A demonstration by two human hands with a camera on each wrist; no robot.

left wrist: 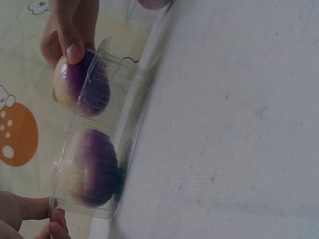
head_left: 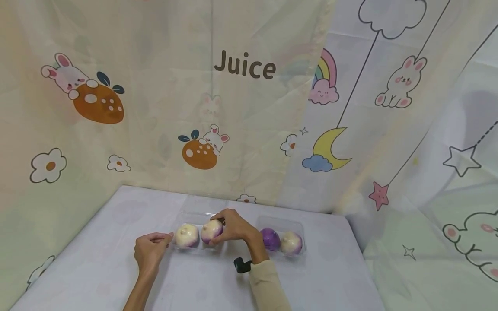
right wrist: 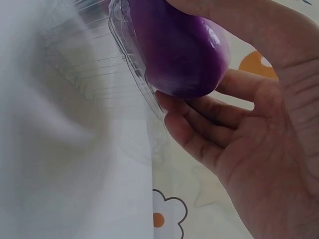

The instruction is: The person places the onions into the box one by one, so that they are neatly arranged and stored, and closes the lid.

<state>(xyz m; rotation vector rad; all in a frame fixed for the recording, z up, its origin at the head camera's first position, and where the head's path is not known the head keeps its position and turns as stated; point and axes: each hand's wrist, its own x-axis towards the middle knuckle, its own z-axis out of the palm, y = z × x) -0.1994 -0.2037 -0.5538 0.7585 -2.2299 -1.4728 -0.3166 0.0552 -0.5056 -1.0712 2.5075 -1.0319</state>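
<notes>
A clear plastic clamshell box with a raised lid stands on the table, its left edge pinched between the thumb and finger of my left hand. One round purple-and-cream vegetable, like a turnip or onion, sits in its left half, cream nub up. Over the right half, my right hand grips a second such vegetable, thumb on one side and fingers on the other. In the left wrist view this one sits higher than its neighbour, partly inside the box wall.
To the right, another clear box holds a purple vegetable and a purple-and-cream one. A dark wrist device is by my right sleeve. Printed curtains hang behind the white table.
</notes>
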